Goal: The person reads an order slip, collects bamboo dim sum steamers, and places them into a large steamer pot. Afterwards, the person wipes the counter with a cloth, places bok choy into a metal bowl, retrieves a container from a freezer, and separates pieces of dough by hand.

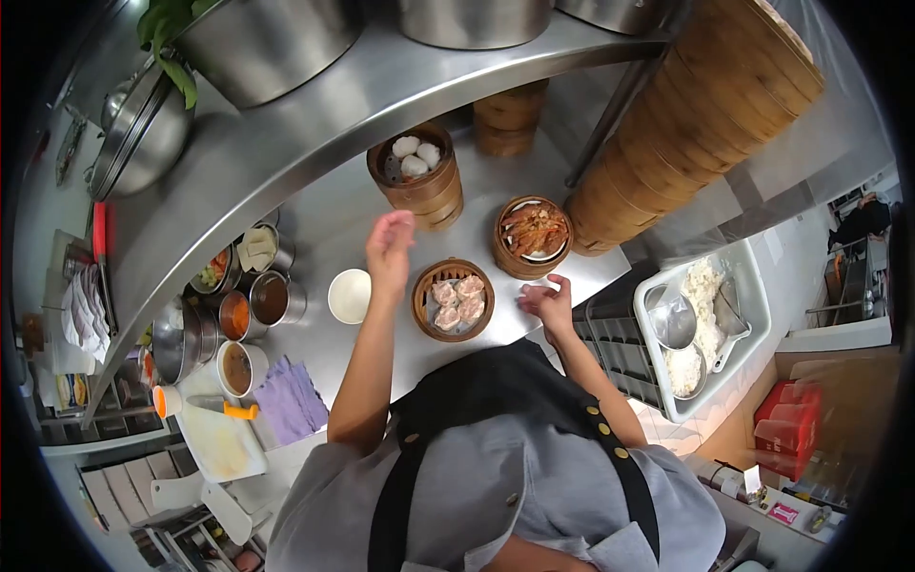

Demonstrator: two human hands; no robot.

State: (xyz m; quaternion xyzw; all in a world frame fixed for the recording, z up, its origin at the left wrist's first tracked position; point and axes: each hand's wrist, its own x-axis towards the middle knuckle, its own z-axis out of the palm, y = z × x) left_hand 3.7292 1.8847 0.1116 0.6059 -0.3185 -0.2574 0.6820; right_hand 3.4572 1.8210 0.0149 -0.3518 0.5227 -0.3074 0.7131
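My left hand (389,246) is raised over the steel counter, just in front of a bamboo steamer stack (440,195) with white dumplings (416,155) in its top. Its fingers are loosely bent and slightly blurred, with nothing visible in them. By the lower edge of a bamboo steamer (522,267) of reddish-brown chicken feet (536,229), my right hand (547,301) has its thumb and fingers apart and holds nothing. Between my forearms sits an open bamboo steamer (419,313) with several pinkish shumai (458,303). A white bowl (350,296) stands left of my left forearm.
Tall stacked steamers (658,143) lean at the right. Beside the counter is a white bin (758,296) of rice with metal bowls. Sauce pots (276,297), a purple cloth (292,405) and an orange-handled knife (238,410) lie left. A steel shelf (381,105) overhangs the back.
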